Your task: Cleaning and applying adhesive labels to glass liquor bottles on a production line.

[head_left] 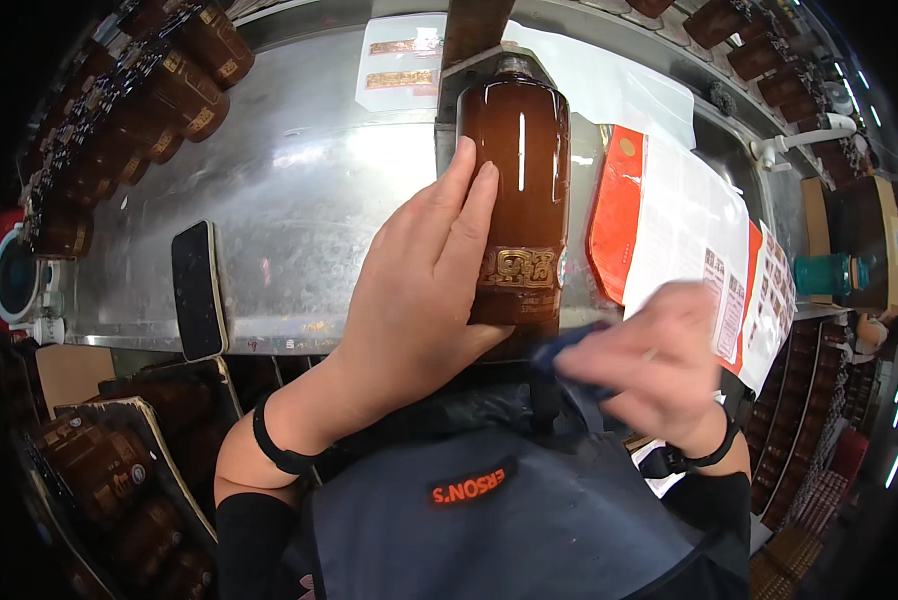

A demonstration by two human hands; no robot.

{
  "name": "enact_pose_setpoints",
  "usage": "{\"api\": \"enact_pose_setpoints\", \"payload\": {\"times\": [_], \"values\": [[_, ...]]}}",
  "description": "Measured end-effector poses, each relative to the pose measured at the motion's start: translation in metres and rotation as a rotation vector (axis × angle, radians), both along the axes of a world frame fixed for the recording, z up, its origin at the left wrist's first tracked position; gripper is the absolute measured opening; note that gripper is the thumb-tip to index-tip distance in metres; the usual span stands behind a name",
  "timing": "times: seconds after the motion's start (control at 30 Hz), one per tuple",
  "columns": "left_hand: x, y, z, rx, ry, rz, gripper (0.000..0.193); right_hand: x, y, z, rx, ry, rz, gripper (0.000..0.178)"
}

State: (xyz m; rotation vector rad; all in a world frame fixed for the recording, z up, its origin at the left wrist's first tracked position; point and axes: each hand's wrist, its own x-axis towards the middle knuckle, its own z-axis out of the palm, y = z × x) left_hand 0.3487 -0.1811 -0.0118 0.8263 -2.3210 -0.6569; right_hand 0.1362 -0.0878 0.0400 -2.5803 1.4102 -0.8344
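Note:
A large brown glass bottle (519, 180) lies in front of me with its neck pointing away. Gold lettering runs across it near its base. My left hand (419, 255) steadies it from the left side, fingers along the glass and thumb by the base. At the lower right of the bottle, my right hand (659, 355) is smeared by motion and closed on a dark blue cloth (567, 350). The cloth is close to the base; whether it touches the glass, I cannot tell.
A phone (199, 290) lies on the metal table (299, 190) at left. Label sheets (401, 65) sit at the far side, and red-and-white printed sheets (689, 210) to the right. Brown bottles (174, 95) crowd the far left; crates (99, 470) of bottles stand below the table edge.

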Motion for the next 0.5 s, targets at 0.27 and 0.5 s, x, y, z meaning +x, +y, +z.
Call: {"api": "enact_pose_setpoints", "payload": {"times": [0.27, 0.5], "values": [[-0.007, -0.007, -0.026, -0.008, 0.156, 0.059, 0.113, 0.003, -0.006, -0.002, 0.039, -0.005, 0.046, 0.030], [-0.005, -0.010, -0.022, 0.142, 0.155, -0.043, 0.121, -0.004, -0.005, 0.008, 0.250, -0.115, 0.182, 0.027]]}}
